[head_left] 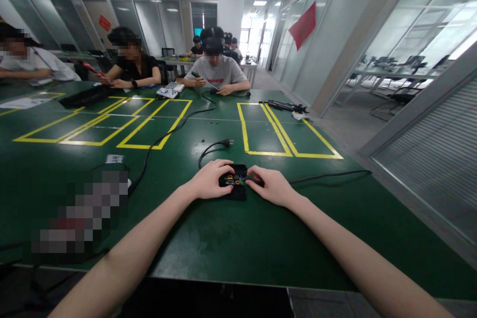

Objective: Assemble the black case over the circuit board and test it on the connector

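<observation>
A small black plastic case (237, 195) lies opened on the green table, showing a circuit board (236, 182) with yellow, blue and green parts. My left hand (208, 181) grips the case from its left side, thumb at the near edge and fingers at the far edge. At the right side of the board, my right hand (275, 189) pinches the end of a black cable (328, 177), which trails off to the right. Its fingertips touch or nearly touch the board; the exact contact is too small to tell. Beyond the case lies a black power plug (226, 143) on a short cord.
The green table (208, 238) carries yellow tape rectangles (266, 153). A pixelated object (82, 213) lies at left, with a long black cord (164, 134) running away from it. A black folded stand (285, 106) lies far right. Several people sit opposite; one person (214, 72) holds a tool.
</observation>
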Tool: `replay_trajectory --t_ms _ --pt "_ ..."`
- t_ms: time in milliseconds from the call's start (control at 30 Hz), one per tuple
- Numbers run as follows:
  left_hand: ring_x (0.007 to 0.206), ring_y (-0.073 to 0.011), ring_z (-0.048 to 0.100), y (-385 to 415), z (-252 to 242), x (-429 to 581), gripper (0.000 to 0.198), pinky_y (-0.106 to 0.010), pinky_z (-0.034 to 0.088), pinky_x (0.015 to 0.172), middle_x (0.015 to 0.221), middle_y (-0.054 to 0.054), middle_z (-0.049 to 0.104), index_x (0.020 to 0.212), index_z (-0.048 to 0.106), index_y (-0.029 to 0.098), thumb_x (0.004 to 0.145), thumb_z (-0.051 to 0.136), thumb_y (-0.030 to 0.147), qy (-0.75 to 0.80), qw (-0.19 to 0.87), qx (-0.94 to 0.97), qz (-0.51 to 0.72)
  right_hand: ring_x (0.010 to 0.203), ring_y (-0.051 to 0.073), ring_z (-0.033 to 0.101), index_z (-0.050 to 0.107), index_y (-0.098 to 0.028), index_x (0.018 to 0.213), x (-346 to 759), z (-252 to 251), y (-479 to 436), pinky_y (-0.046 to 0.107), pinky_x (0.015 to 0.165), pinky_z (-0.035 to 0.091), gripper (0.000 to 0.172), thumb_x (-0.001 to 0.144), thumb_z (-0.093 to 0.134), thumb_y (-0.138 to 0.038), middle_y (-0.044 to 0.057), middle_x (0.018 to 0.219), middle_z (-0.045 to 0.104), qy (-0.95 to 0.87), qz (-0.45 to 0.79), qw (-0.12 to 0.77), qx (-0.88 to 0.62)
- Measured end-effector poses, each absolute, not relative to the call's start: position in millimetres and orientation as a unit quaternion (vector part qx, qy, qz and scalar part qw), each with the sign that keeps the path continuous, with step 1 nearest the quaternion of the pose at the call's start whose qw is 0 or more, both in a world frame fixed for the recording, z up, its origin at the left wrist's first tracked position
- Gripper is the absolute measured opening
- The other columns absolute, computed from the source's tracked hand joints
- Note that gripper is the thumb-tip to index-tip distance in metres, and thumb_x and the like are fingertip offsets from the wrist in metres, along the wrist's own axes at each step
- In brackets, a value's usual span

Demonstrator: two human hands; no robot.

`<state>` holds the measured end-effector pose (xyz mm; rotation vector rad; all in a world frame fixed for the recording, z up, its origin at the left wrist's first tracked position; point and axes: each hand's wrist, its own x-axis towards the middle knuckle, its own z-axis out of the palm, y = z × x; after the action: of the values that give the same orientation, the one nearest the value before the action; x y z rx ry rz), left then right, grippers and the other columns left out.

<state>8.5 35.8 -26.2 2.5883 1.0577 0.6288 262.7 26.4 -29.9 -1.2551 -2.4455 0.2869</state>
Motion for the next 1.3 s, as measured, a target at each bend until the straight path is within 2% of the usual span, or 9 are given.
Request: replay_trajectory --t_ms 167,300,400,533,700,800,933,1133,1300 --pt "0.132 -0.0314 0.056 39.3 -29.5 6.0 0.031 -0.050 0.044 0.114 0.142 -0.014 0.059 0.112 0.067 0.020 0.084 0.070 0.032 0.355 0.161 0.883 0.262 0.076 0.020 0.068 0.061 -0.021 0.130 261.4 -28.2 25.5 0.030 0.069 0.047 0.045 0.094 0.061 -0.047 0.005 0.089 0.073 -0.873 0.107 0.190 -0.437" --pt "0.123 -0.0268 0.059 38.7 -27.3 6.8 0.020 -0.045 0.048 0.109 0.127 -0.011 0.064 0.105 0.067 0.020 0.088 0.058 0.024 0.378 0.136 0.861 0.312 0.088 0.025 0.073 0.064 -0.019 0.133 256.8 -26.4 24.3 0.037 0.082 0.054 0.060 0.087 0.068 -0.056 0.010 0.108 0.076 -0.870 0.112 0.184 -0.443" --pt "0.107 -0.0232 0.062 36.1 -25.7 6.3 0.015 -0.039 0.052 0.098 0.110 -0.008 0.065 0.094 0.066 0.020 0.089 0.052 0.022 0.409 0.111 0.845 0.326 0.090 0.026 0.074 0.067 -0.021 0.130 255.4 -26.8 24.7 0.039 0.086 0.056 0.059 0.083 0.071 -0.057 0.010 0.117 0.076 -0.871 0.115 0.184 -0.440" --pt "0.087 -0.0188 0.063 32.2 -25.1 -1.6 0.018 -0.031 0.052 0.081 0.094 -0.005 0.064 0.087 0.064 0.020 0.094 0.047 0.024 0.434 0.114 0.838 0.309 0.091 0.025 0.074 0.067 -0.023 0.129 257.2 -27.8 26.2 0.039 0.086 0.056 0.055 0.085 0.070 -0.055 0.009 0.115 0.076 -0.880 0.117 0.191 -0.420" --pt "0.070 -0.0163 0.057 30.3 -23.2 -11.5 0.019 -0.028 0.045 0.067 0.079 -0.002 0.064 0.090 0.063 0.019 0.095 0.049 0.030 0.437 0.153 0.845 0.268 0.096 0.026 0.074 0.067 -0.024 0.134 256.5 -24.7 25.5 0.035 0.083 0.054 0.052 0.090 0.066 -0.052 0.009 0.116 0.074 -0.904 0.094 0.158 -0.386" --pt "0.061 -0.0149 0.053 30.9 -22.0 -12.3 0.025 -0.027 0.040 0.062 0.070 0.002 0.060 0.101 0.064 0.019 0.097 0.047 0.037 0.448 0.178 0.838 0.254 0.090 0.023 0.073 0.064 -0.025 0.139 253.7 -21.8 24.5 0.031 0.077 0.051 0.053 0.094 0.063 -0.051 0.008 0.109 0.073 -0.919 0.079 0.137 -0.361" --pt "0.059 -0.0140 0.051 29.7 -20.7 -13.7 0.034 -0.026 0.037 0.059 0.068 0.003 0.057 0.115 0.065 0.017 0.093 0.053 0.040 0.437 0.183 0.850 0.230 0.085 0.021 0.072 0.062 -0.024 0.142 252.5 -20.0 24.3 0.029 0.074 0.049 0.053 0.095 0.062 -0.049 0.008 0.102 0.072 -0.924 0.081 0.130 -0.349" --pt "0.062 -0.0143 0.054 21.6 -16.9 -18.4 0.038 -0.026 0.041 0.062 0.072 0.002 0.058 0.120 0.066 0.015 0.086 0.058 0.031 0.412 0.172 0.865 0.230 0.107 0.026 0.072 0.062 -0.023 0.138 256.1 -19.5 23.6 0.036 0.092 0.052 0.051 0.091 0.067 -0.041 0.010 0.125 0.073 -0.908 0.152 0.188 -0.343" --pt "0.064 -0.0145 0.056 20.3 -15.0 -18.4 0.025 -0.026 0.042 0.062 0.074 0.000 0.060 0.106 0.070 0.016 0.087 0.061 0.028 0.412 0.157 0.858 0.264 0.083 0.023 0.073 0.062 -0.023 0.129 254.6 -18.8 20.5 0.033 0.079 0.052 0.045 0.089 0.070 -0.043 0.006 0.099 0.076 -0.890 0.149 0.189 -0.388"
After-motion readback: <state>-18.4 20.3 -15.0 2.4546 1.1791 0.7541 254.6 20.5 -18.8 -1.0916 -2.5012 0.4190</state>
